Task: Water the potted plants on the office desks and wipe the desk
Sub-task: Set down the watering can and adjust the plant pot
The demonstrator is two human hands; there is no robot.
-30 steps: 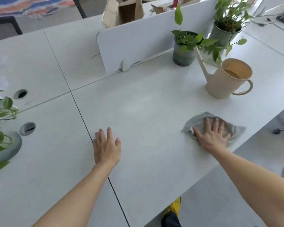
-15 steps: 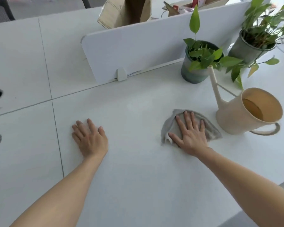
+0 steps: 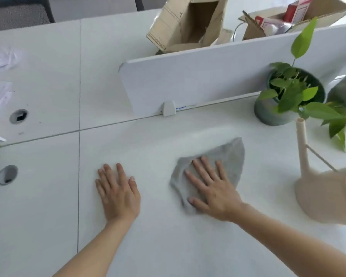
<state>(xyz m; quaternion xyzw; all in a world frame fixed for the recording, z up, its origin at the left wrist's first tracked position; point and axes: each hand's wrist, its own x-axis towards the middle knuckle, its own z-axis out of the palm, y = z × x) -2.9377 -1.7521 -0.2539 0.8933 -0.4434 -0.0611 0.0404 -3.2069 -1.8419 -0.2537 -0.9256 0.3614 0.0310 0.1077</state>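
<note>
The soft, light cloth (image 3: 226, 162) is pressed flat under the spread right hand (image 3: 214, 188); it likely bunches easily. The left hand (image 3: 118, 193) is laid flat on the tabletop (image 3: 168, 246).

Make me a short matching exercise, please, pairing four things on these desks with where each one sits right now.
Column A
1. grey cloth
2. watering can
3. left hand
4. cardboard box

Column B
a. on the far side of the white divider
b. flat on the bare desk, holding nothing
c. under the spread fingers of the right hand
d. at the right edge of the view, spout pointing up in front of the potted plant

Pairs: 1-c, 2-d, 3-b, 4-a
</note>
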